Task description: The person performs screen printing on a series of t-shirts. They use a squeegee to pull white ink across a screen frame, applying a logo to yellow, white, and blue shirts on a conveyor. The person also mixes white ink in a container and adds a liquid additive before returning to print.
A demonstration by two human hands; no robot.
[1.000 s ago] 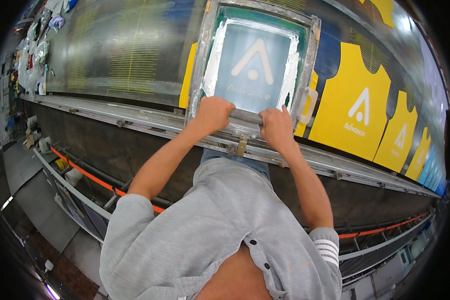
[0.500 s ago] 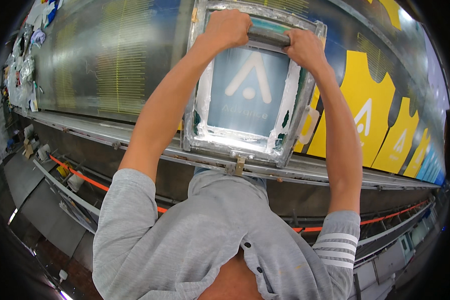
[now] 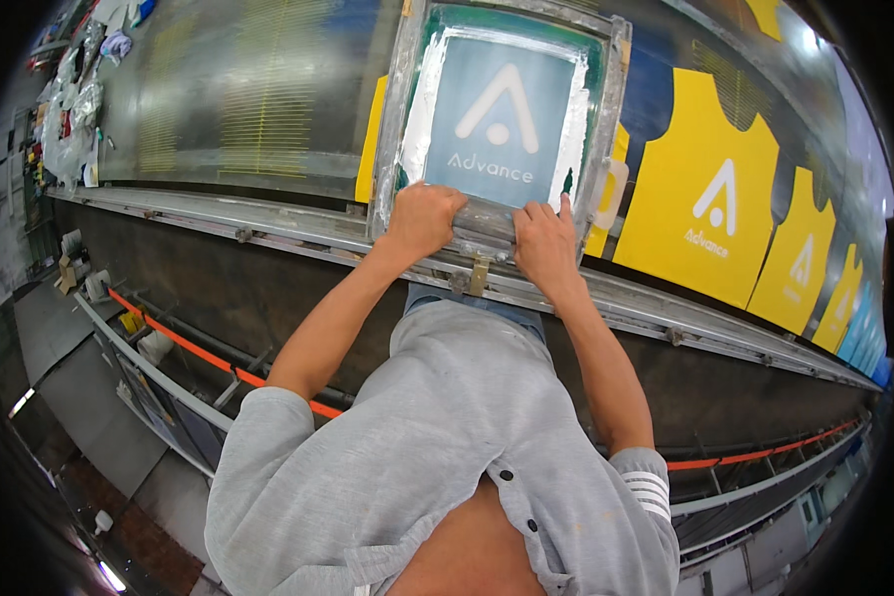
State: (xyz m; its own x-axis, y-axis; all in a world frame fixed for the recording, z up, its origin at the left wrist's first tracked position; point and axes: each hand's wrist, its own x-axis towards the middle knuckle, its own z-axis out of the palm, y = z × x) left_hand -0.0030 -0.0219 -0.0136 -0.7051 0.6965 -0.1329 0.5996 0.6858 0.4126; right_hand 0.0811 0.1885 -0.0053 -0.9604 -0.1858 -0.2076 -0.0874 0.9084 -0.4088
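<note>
A metal-framed printing screen point(image 3: 399, 119) lies flat on a long print table point(image 3: 268, 214), over a yellow cloth piece point(image 3: 372, 139). Its blue-grey mesh point(image 3: 497, 109) carries a white triangle mark. A grey squeegee bar point(image 3: 484, 223) rests across the near end of the screen. My left hand point(image 3: 422, 219) is closed on the bar's left part. My right hand point(image 3: 544, 243) holds its right part with fingers laid over the top. Both forearms reach up from my grey shirt.
Several yellow vest-shaped cloth pieces point(image 3: 705, 194) with white marks lie in a row to the right along the table. A metal rail point(image 3: 725, 323) runs along the table's near edge. Orange bars point(image 3: 194, 348) and shelves sit below. Rags and clutter point(image 3: 74, 109) lie far left.
Half a second ago both hands held the bar at the far end of the screen. They have since drawn it back to the near end, where they also were a second ago.
</note>
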